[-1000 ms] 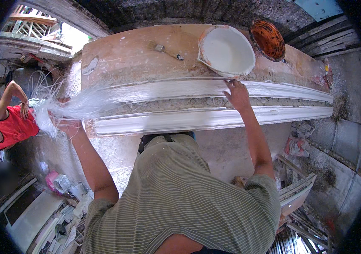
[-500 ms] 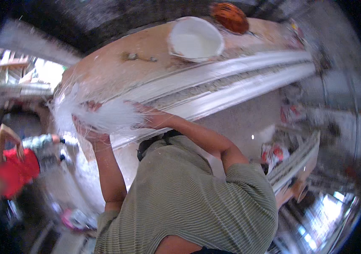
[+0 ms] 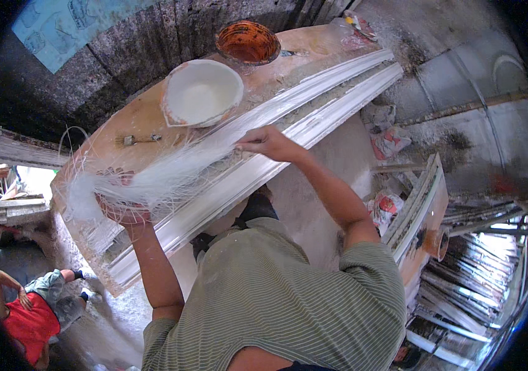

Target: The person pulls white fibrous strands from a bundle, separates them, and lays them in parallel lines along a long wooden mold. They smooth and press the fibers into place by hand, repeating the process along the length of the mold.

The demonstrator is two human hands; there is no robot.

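A loose bundle of long white fibres (image 3: 171, 170) stretches between my hands over the bench. My left hand (image 3: 124, 207) is closed around its thick, tangled end, and several strands hide some of the fingers. Farther right, my right hand (image 3: 271, 143) pinches the drawn-out end of the strands between thumb and fingers. Beneath the fibres lie long white ridged mouldings (image 3: 332, 114), with a rough grey band between them. Just beyond the fibres stands a wide white-crusted bowl (image 3: 166, 102) holding a pale liquid or paste.
An orange, dark-stained bowl (image 3: 248, 43) sits behind the white one. A brush (image 3: 137, 140) lies on the tan bench top (image 3: 106, 133). At the lower left is another person in a red top (image 3: 32, 324). To my right stands a board with ridged pieces (image 3: 418, 204), near several bags (image 3: 387, 207).
My right hand has moved right, away from the left, and the fibres are drawn out longer between them. The whole view has turned, so the bench and bowls sit farther left.
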